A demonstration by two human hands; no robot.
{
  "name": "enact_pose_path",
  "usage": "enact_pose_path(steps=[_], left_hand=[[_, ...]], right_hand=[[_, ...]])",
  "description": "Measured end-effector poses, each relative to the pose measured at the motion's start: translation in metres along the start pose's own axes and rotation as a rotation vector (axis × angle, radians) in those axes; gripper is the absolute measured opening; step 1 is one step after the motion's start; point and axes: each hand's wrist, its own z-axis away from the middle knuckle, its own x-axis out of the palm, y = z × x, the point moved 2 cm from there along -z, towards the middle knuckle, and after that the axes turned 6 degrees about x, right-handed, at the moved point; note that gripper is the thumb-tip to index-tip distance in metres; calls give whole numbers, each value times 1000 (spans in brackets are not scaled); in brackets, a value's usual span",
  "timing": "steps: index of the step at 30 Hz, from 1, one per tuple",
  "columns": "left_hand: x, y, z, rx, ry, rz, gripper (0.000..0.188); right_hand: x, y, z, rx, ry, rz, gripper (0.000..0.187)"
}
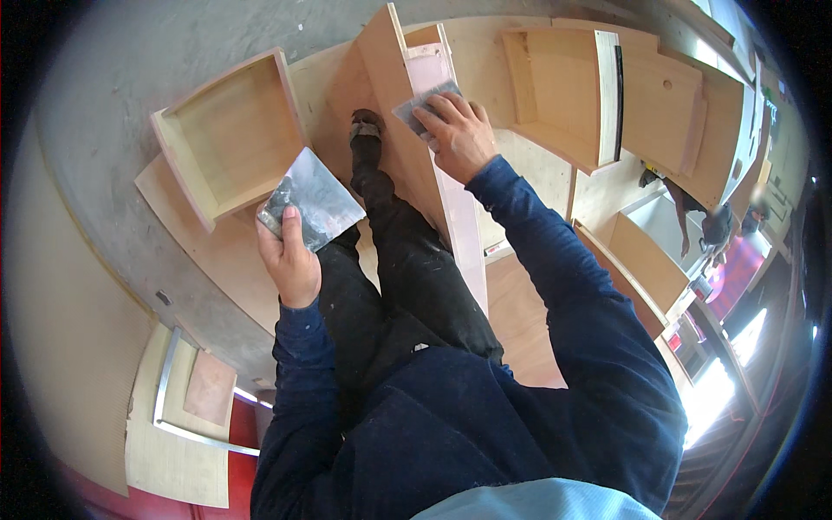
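My left hand [293, 264] grips a flat, squarish metal plate [328, 192], its thumb on top; grey paste is smeared over the plate's near part. In my right hand [465, 140], fingers bent over it, is a thin grey putty scraper [407, 113]. The scraper lies against the top of a pale pinkish edge strip [468, 247] on a wooden cabinet. An upright wooden panel [381, 54] of that cabinet rises just left of the strip. Whether the scraper's blade touches the strip cannot be made out under my fingers.
At the left stands a wooden drawer box [182, 178]; another drawer box [609, 104] is at upper right. More open wooden boxes [620, 276] stand on the right. Another person's arm [680, 221] shows farther right. A metal strip [162, 381] lies on a board at lower left.
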Motion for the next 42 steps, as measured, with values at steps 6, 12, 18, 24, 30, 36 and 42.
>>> enact_pose_path(steps=[6,12,18,24,30,36,42], left_hand=[[8,6,1,-14,7,31,21],[7,-2,2,-23,16,4,22],[7,1,3,-48,74,38,23],[5,1,1,121,-33,-166,23],[4,5,0,10,-7,-52,22],[3,6,-3,25,7,-71,23],[18,-27,7,-217,-70,244,25]], right_hand=[[-24,18,-45,114,51,68,46],[-8,23,-45,105,29,95,50],[-16,17,-52,129,-20,67,52],[-4,25,-57,104,77,95,52],[-9,14,-18,112,-68,99,50],[-25,-3,48,104,-282,123,44],[-75,-46,35,14,-147,-540,55]])
